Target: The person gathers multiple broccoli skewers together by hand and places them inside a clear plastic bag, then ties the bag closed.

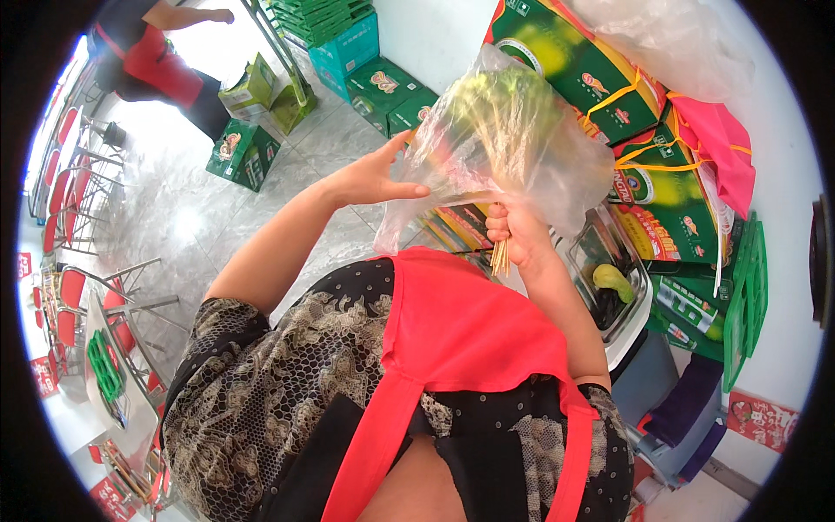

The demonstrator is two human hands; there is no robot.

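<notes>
In my right hand (515,231) is a bundle of thin wooden skewers (501,258), gripped near its lower ends. Green leafy vegetables (512,94) sit on the upper part of the skewers, inside a clear plastic bag (450,147). The bag drapes around the bundle and over part of my right hand. At the bag's left side is my left hand (372,176), thumb and fingers spread; whether a fingertip touches the film I cannot tell. A metal tray (642,307) with a green vegetable (612,280) and dark items stands right of my right forearm.
Stacked beer cartons (613,98) line the right wall, with a pink bag (717,147) on them. More green cartons (385,91) stand ahead, one (241,153) on the tiled floor. Another person (156,65) is at the upper left. Red chairs (68,287) and a table (121,385) stand at left.
</notes>
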